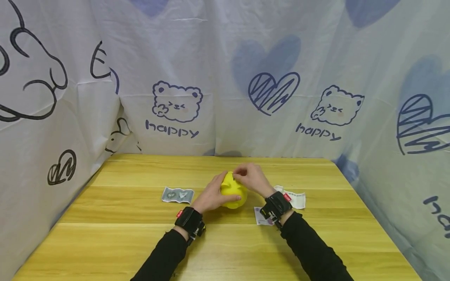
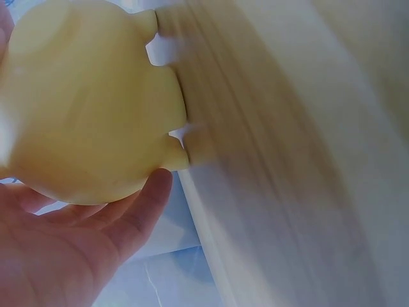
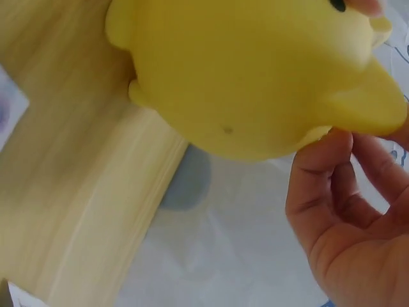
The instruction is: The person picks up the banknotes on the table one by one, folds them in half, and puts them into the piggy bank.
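A yellow piggy bank stands on the table with its short feet down, as the left wrist view shows. My left hand holds its side, the thumb across the near side and the fingers toward the far side. At the top of the bank is my right hand, its fingers curled and their tips close together. In the right wrist view those fingers touch the bank by an ear, which hides their tips. Whether anything is between them cannot be seen.
A grey-green banknote lies left of the left hand. Beneath the right wrist lies a purplish note, partly covered. Pale paper notes lie farther right. Printed cloth hangs behind and beside the wooden table.
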Available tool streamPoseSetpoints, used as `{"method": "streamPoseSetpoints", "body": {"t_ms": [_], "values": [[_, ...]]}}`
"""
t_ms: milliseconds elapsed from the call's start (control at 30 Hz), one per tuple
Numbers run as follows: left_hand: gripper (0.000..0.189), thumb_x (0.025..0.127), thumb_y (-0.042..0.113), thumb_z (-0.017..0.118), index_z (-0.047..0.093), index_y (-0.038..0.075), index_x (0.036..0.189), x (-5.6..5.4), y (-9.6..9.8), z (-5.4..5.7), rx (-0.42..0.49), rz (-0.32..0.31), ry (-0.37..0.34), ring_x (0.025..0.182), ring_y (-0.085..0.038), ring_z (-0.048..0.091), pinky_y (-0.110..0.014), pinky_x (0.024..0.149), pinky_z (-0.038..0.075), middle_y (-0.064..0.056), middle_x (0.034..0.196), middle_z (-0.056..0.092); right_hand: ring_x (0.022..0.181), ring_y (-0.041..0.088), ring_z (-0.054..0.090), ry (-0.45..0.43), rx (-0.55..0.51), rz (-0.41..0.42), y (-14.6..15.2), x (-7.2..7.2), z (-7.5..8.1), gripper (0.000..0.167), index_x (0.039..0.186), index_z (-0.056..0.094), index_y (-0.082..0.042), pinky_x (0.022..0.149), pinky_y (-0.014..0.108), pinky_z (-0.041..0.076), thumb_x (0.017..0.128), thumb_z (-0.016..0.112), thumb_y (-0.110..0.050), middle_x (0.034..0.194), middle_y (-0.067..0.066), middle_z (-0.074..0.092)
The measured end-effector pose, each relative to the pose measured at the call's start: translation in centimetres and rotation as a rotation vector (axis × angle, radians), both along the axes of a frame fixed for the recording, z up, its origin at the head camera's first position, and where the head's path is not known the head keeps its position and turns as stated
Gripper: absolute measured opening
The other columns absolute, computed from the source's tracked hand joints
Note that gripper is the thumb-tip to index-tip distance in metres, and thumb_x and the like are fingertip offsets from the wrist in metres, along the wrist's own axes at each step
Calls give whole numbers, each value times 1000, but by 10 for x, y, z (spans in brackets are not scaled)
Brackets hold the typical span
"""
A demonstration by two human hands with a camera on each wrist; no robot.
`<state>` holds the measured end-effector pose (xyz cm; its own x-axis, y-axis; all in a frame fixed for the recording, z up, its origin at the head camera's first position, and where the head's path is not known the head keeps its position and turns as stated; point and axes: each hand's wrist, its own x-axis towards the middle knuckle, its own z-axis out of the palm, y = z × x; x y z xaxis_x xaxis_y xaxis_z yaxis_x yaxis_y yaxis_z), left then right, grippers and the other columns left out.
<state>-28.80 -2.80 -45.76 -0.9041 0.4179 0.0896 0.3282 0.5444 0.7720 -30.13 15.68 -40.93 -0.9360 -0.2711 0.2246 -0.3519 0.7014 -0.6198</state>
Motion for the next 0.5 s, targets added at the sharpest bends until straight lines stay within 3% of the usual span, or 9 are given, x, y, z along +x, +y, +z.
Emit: {"method": "streamPoseSetpoints", "body": {"t_ms": [267, 500], "values": [[107, 76, 64, 73, 20, 18, 157, -1, -1, 0, -6, 2, -7, 124, -28, 47, -48, 101, 44, -12, 155, 34, 84, 13, 64, 95, 54, 92, 6, 2, 2, 16, 100, 77, -9, 76, 31, 53, 90, 64, -12, 94, 3, 73], [108, 75, 65, 73, 19, 19, 158, 0, -1, -1, -2, 9, -20, 124, -28, 48, -48, 102, 44, -11, 155, 34, 90, 16, 64, 100, 68, 143, 12, 4, 2, 18, 105, 75, -9, 81, 37, 54, 94, 62, -14, 99, 4, 73]]}}
